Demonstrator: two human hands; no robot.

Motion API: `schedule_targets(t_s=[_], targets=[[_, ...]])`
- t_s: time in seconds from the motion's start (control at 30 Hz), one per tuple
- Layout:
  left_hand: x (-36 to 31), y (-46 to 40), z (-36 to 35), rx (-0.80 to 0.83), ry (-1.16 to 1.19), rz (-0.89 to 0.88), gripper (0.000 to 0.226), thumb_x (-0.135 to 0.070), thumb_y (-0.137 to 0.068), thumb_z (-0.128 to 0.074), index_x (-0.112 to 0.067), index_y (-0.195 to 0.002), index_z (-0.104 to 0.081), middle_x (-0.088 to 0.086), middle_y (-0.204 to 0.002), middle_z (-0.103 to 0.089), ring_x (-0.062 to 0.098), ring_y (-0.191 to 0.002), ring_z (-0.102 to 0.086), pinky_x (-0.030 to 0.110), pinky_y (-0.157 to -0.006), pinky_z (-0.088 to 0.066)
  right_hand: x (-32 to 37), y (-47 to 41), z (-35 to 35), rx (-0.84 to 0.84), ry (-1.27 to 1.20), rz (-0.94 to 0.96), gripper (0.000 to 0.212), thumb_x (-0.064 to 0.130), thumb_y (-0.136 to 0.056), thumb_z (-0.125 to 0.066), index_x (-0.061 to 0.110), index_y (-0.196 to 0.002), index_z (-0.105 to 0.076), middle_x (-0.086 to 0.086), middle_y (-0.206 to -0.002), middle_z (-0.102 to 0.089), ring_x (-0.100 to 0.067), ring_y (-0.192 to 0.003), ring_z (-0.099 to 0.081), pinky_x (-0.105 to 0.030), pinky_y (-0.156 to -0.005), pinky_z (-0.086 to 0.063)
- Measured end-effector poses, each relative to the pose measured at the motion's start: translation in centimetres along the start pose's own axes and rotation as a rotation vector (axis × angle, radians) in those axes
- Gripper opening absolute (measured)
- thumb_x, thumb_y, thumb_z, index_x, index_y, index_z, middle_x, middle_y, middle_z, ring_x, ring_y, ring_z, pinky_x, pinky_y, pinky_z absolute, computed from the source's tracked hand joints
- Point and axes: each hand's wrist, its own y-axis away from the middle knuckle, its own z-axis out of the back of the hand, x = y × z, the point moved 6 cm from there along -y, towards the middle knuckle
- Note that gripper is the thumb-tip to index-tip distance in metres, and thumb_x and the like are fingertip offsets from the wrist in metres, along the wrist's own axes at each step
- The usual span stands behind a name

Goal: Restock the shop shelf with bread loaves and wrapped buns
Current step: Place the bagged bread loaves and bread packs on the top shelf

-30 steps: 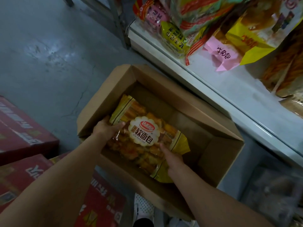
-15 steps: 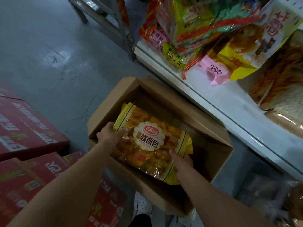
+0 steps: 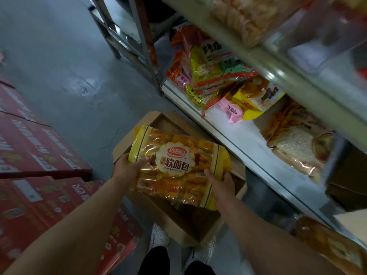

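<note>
Bun bag (image 3: 178,165): held above cardboard box (image 3: 158,121) | left hand (image 3: 127,170) grips its left end; right hand (image 3: 220,182) grips its right end | shelf (image 3: 242,137): right of box

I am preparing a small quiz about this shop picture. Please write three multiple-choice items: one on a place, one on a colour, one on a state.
1. Where is the cardboard box?
A. on the floor by the shelf
B. on the white shelf
C. on the red cartons

2. Which colour are the ends of the bun bag?
A. blue
B. yellow
C. black

3. How is the bun bag held?
A. by one hand
B. by no hand
C. by both hands

Answers:
1 A: it sits on the grey floor, by the white shelf.
2 B: both end strips are yellow.
3 C: the left hand and the right hand grip its ends.
</note>
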Motion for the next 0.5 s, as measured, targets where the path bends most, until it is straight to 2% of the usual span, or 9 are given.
schedule_targets(t_s=[0.13, 0.23, 0.33, 0.43, 0.5], targets=[[-1.4, 5.0, 0.5, 0.055, 0.058, 0.016, 0.036, -0.029, -0.083, -0.08, -0.016, -0.112, -0.064, 0.008, -0.097, -0.073, 0.03, -0.087, -0.072, 0.049, -0.085, -0.059, 2.9, 3.6, 2.7, -0.001, 0.051, 0.092, 0.073, 0.044, -0.084, -0.079, 0.029, -0.147, -0.046, -0.005, -0.137, -0.056, -0.031, -0.12, -0.057, -0.052, -0.098, -0.052], [-2.3, 8.5, 1.0, 0.046, 0.102, 0.017, 0.027, -0.032, -0.082, -0.081, -0.025, -0.102, -0.065, 0.01, -0.102, -0.074, 0.034, -0.092, -0.072, 0.056, -0.09, -0.057, 4.6, 6.4, 4.2, 0.009, 0.082, 0.146, 0.072, 0.048, -0.081, -0.08, 0.031, -0.143, -0.048, -0.004, -0.132, -0.06, -0.03, -0.116, -0.06, -0.056, -0.099, -0.052], [-2.8, 11.3, 1.4, 0.055, 0.159, 0.021, 0.033, -0.034, -0.081, -0.082, -0.026, -0.109, -0.065, 0.011, -0.104, -0.075, 0.036, -0.093, -0.073, 0.06, -0.089, -0.056, 6.1, 8.6, 5.6, 0.027, 0.11, 0.196, 0.069, 0.047, -0.083, -0.079, 0.029, -0.142, -0.049, -0.002, -0.13, -0.061, -0.026, -0.111, -0.061, -0.048, -0.095, -0.053], [-3.6, 14.4, 1.7, 0.072, 0.19, -0.013, 0.035, -0.032, -0.081, -0.082, -0.024, -0.111, -0.066, 0.012, -0.103, -0.075, 0.035, -0.092, -0.074, 0.058, -0.087, -0.057, 7.4, 11.1, 7.1, 0.02, 0.133, 0.25, 0.057, 0.04, -0.089, -0.074, 0.024, -0.139, -0.052, 0.0, -0.125, -0.058, -0.02, -0.103, -0.057, -0.036, -0.083, -0.049], [-4.4, 16.6, 2.1, 0.042, 0.193, -0.064, 0.028, -0.028, -0.082, -0.082, -0.024, -0.106, -0.069, 0.012, -0.101, -0.075, 0.034, -0.09, -0.073, 0.057, -0.084, -0.058, 7.8, 12.5, 8.0, 0.007, 0.143, 0.295, 0.04, 0.04, -0.09, -0.073, 0.029, -0.125, -0.058, 0.0, -0.123, -0.062, -0.016, -0.095, -0.061, -0.031, -0.071, -0.05]])
